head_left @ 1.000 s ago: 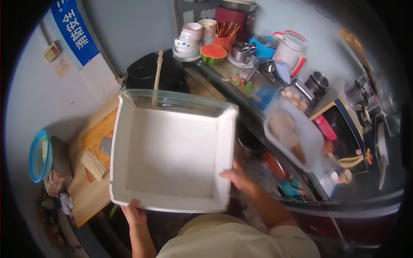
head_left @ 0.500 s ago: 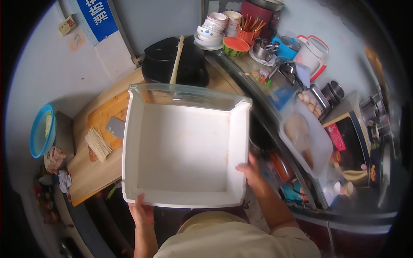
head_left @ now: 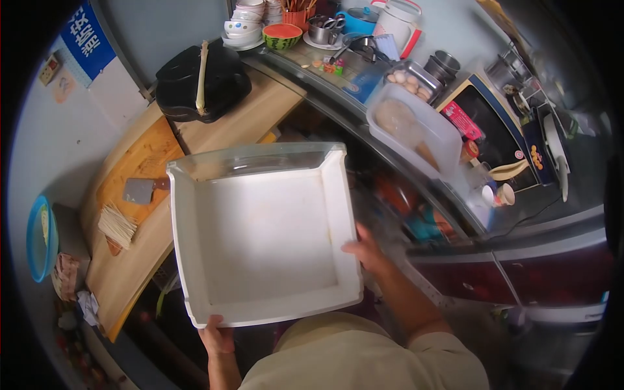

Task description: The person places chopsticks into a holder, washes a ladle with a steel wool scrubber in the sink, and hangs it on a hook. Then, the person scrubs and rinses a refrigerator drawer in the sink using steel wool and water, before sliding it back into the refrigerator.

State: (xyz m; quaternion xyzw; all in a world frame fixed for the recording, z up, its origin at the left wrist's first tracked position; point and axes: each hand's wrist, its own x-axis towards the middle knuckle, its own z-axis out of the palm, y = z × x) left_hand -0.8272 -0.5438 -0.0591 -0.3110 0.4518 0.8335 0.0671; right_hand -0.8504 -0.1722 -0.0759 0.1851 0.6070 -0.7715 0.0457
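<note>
A white fridge drawer (head_left: 273, 240) with a clear panel along its far side is held in front of my body, its inner floor showing. My left hand (head_left: 218, 335) grips the near left corner, thumb over the rim and the other fingers underneath, out of sight. On the right side wall my right hand (head_left: 365, 250) is closed, thumb on the rim and fingers partly hidden behind the wall. Beyond the drawer's left edge, a cleaver (head_left: 138, 190) and a bundle of pale sticks or noodles (head_left: 117, 225) lie on a cutting board (head_left: 148, 156).
A black appliance (head_left: 195, 81) with a stalk (head_left: 202, 78) on top stands on the wooden table (head_left: 227, 130). At right, the counter carries a translucent bin (head_left: 416, 130), eggs (head_left: 409, 83), a microwave (head_left: 487, 123) and half a watermelon (head_left: 282, 37). A blue basin (head_left: 40, 239) is far left.
The surroundings have slid left in view as my head turned right. The drawer sits a little further left and lower in the picture, still held by both hands.
</note>
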